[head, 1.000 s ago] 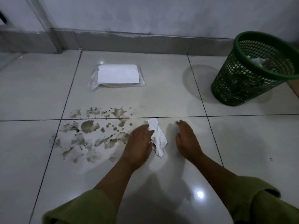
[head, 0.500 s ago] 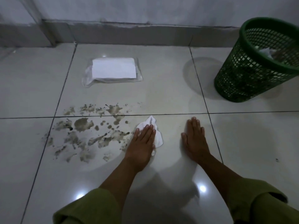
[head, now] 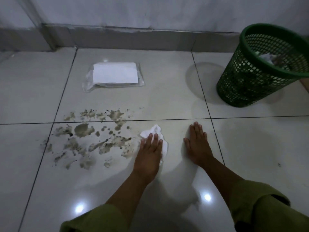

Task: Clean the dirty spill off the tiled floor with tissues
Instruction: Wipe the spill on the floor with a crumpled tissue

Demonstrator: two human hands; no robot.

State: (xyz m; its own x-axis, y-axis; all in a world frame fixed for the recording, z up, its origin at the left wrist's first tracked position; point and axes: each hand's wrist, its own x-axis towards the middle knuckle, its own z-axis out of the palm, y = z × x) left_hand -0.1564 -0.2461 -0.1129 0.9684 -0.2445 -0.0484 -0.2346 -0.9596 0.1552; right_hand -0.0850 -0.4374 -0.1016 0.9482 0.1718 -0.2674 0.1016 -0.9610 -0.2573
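- One tiled floor (head: 167, 101) bears a brown spill (head: 82, 129) at 9 o'clock.
- Left hand (head: 148, 154), fingers straight, presses a white tissue (head: 153, 130) at the spill's 3 o'clock edge.
- Right hand (head: 198, 144) lies flat on bare tile, fingers together.

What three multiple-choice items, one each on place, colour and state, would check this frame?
1. Where does the tissue pack lie? A. beyond the spill, towards the wall; B. on a chair; C. in the person's lap.
2. What colour is the mesh basket? A. red; B. green; C. white.
3. What is the left hand doing? A. pressing a tissue flat on the floor; B. hanging idle; C. gripping a broom.
Answers: 1 A, it lies past the spill, nearer the wall; 2 B, rim and mesh are green; 3 A, straight fingers lie on the white tissue.
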